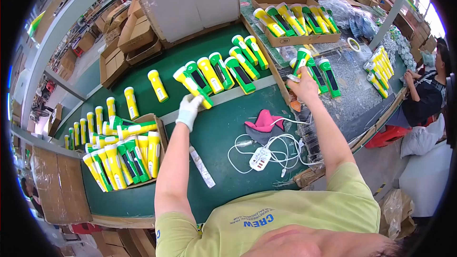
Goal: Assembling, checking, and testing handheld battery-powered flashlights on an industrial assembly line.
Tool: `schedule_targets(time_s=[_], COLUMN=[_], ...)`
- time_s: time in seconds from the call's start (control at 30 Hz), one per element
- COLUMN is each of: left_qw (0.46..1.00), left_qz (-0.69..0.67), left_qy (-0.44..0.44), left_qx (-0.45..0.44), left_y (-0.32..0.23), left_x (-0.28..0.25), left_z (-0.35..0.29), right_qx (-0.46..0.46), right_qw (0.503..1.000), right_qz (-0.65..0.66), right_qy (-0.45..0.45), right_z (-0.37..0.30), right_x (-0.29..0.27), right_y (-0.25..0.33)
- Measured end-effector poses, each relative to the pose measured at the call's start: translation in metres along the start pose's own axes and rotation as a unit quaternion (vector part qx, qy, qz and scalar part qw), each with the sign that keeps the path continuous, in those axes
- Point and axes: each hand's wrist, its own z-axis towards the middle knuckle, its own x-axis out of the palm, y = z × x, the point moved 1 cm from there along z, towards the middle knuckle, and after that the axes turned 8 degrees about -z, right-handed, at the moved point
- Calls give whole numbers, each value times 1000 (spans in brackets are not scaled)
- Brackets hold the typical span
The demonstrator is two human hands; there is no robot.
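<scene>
My left hand (189,110), in a white glove, is closed on the lower part of a yellow and green flashlight (191,85), tilted with its head up and left. To its right, several more flashlights (209,74) lie side by side on the green table. My bare right hand (303,86) is closed around a green flashlight (302,58) at the right-hand bench. Something small and whitish shows at its fingers, too unclear to name. Beside that hand lie green flashlights with dark panels (328,78).
A carton of flashlights (162,138) stands at left, with a row of upright ones (90,123) behind it. Another carton (285,40) of them sits far right. A white charging hub with cables (260,158), a pink and grey cloth (265,123) and a wrapped strip (202,167) lie nearer. A person (426,85) works at right.
</scene>
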Motion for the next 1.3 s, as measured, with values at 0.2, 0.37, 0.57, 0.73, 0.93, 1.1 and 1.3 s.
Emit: schedule_targets(time_s=[0.2, 0.37, 0.57, 0.73, 0.93, 1.1, 1.3], left_qw=[947, 968, 755, 690, 676, 933, 935], left_qz=[-297, -232, 426, 457, 451, 176, 169], left_qy=[85, 95, -22, 16, 12, -117, -38], left_qx=[-83, 4, 498, 561, 582, 290, 308], left_y=[-5, -40, -119, -130, -108, -67, -60], left_x=[4, -2, 19, 38, 41, -12, 12], left_z=[-94, -161, -235, -256, -254, -229, -226], right_qx=[40, 61, -9, -196, -198, -231, -175], right_qw=[988, 984, 984, 927, 797, 236, 879], right_qz=[-133, -170, -89, 317, 507, 801, 391], right_qy=[65, -1, -156, -26, 261, 500, 209], right_z=[-32, -54, -70, -142, -184, -150, -161], right_x=[-34, -45, -65, -74, -58, -79, -40], right_y=[-43, -90, -69, 42, 105, 83, 100])
